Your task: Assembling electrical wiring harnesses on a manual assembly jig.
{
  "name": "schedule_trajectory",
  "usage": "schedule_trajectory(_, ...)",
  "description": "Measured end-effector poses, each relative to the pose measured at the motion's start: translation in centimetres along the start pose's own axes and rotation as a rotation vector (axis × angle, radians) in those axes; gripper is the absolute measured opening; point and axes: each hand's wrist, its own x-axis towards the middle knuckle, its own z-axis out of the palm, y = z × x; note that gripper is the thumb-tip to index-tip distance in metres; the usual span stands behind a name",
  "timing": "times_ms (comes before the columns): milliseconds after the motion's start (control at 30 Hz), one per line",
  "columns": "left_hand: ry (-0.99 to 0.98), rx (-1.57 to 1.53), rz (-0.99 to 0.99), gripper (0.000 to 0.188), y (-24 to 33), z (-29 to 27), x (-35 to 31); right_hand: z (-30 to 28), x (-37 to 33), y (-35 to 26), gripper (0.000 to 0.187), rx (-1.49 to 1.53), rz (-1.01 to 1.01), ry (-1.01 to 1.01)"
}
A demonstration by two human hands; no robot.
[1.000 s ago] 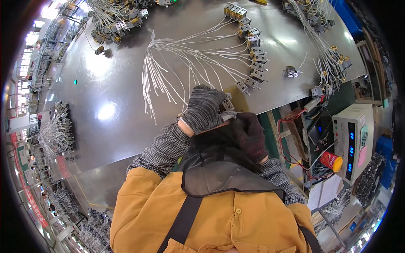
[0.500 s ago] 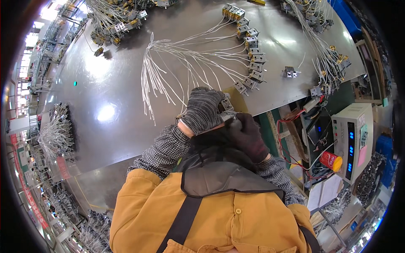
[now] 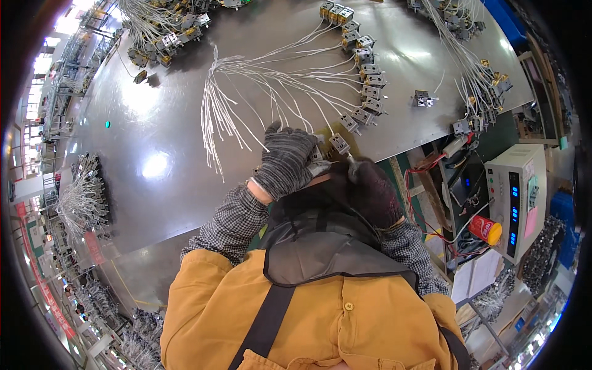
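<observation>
My left hand, in a grey striped knit glove, is closed near the table's front edge. A metal piece shows at its fingertips, mostly hidden by the glove. My right hand, in a dark glove, is closed at the short shaft of a small boxy metal component with a white wire. Beyond both hands, a bundle of white wires fans over the table, tied at its left end. Several similar metal components sit in a curved row at the wires' right ends.
The shiny metal table carries more wired bundles at far left and others at right. One loose component lies apart. Right of the table are an instrument with blue digits, red cables and a red container.
My left hand has shifted slightly left. My right hand has drawn back a little, and the boxy component now shows apart from the left hand, beside the right fingertips. The wire bundle slid slightly left.
</observation>
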Motion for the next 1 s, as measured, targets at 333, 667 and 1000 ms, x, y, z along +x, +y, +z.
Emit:
schedule_trajectory(333, 0.165, -0.112, 0.088, 0.053, -0.4, 1.7, 0.4, -0.2, 0.3, -2.1, 0.022, -0.571, -0.192, 0.227)
schedule_trajectory(667, 0.007, -0.076, 0.037, 0.056, -1.2, 1.2, 1.6, 2.8, 0.5, -1.6, 0.023, -0.97, -0.478, 0.234)
schedule_trajectory(1000, 0.033, -0.1, 0.061, 0.057, -0.8, 1.9, 1.2, 3.2, -0.7, -1.2, 0.029, -0.655, -0.256, 0.288)
